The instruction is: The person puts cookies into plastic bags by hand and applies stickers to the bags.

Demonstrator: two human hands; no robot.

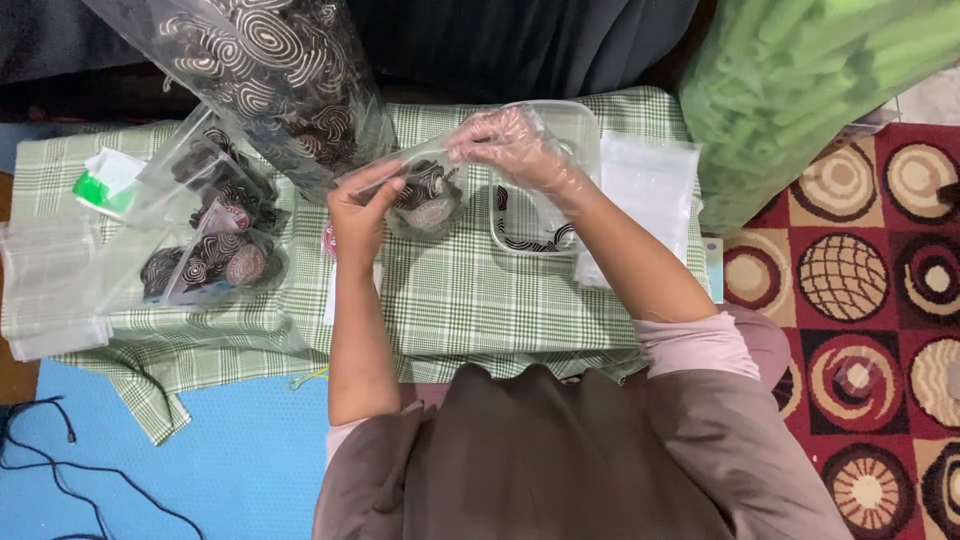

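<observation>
My left hand (358,212) is bare and pinches the left edge of a small clear plastic bag (425,195) that holds a few dark spiral-patterned cookies. My right hand (510,145), in a thin clear plastic glove, grips the bag's right top edge. Both hands hold the bag just above the green checked cloth (450,300). Right behind it sits a clear plastic tub (580,125) with a few spiral cookies left inside.
A large clear sack of spiral cookies (275,70) stands at the back left. Filled small bags (205,255) lie on the left. A stack of flat clear bags (648,190) lies right of the tub. A big sack of green sticks (800,90) stands at the right, on a patterned rug (860,300).
</observation>
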